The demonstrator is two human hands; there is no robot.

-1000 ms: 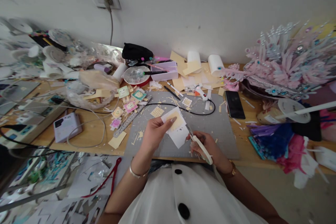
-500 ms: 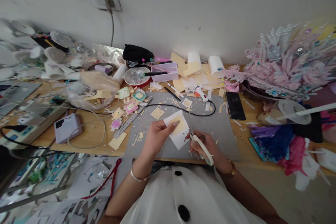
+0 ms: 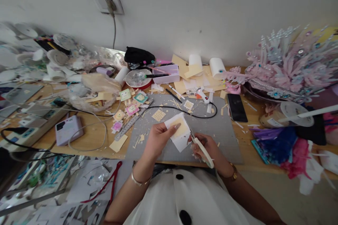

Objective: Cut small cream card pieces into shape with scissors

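Observation:
Pinched between the thumb and fingers of my left hand is a white sheet with a pale yellow square on it. My right hand grips white-handled scissors, their blades at the sheet's right edge. Both hands are above a grey cutting mat. Behind the sheet lies a small cream square with a bumpy pattern, and a similar white-edged square is to its right. Several small coloured square pieces with drawn faces rest left of the mat, beside a metal ruler.
A hot glue gun with a black cord lies across the mat's back. A phone and a lidded drink cup are on the right. Farther left are a lilac device and a power strip. Scraps litter the mat.
The view has shifted slightly. Both hands keep their holds on the sheet and scissors, and the blades stay at the sheet's right edge.

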